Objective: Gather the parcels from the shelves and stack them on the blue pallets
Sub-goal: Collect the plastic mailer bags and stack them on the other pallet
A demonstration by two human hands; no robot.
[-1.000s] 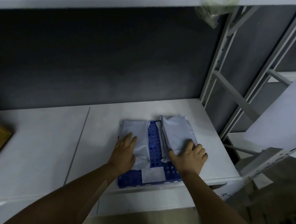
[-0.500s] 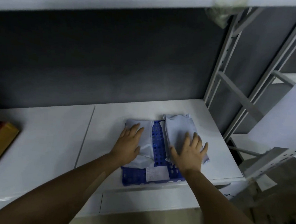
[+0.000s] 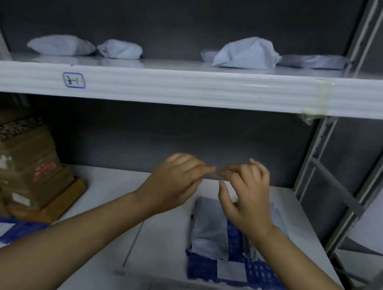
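Two grey poly-bag parcels (image 3: 209, 227) lie on a small blue perforated pallet (image 3: 233, 275) with a white label, on the lower white shelf (image 3: 163, 240). Both hands hover in the air above its far end and hold nothing. My left hand (image 3: 176, 182) and my right hand (image 3: 247, 196) have loosely curled fingers, with the fingertips nearly meeting. My right forearm covers part of the right parcel. On the upper shelf (image 3: 190, 89) lie several white bag parcels: one (image 3: 61, 45) at the left, one (image 3: 120, 48) beside it, a crumpled one (image 3: 247, 52) and a flat one (image 3: 314, 61) to the right.
Brown cardboard boxes (image 3: 24, 162) are stacked at the left of the lower shelf, with a blue labelled parcel (image 3: 3, 228) in front of them. A grey metal upright with braces (image 3: 334, 159) closes the shelf on the right. A handwritten label (image 3: 73, 80) is on the upper shelf's edge.
Both hands have lifted off the parcels on the blue pallet and risen into the air. The view has tilted up, bringing the upper shelf and its parcels into sight.
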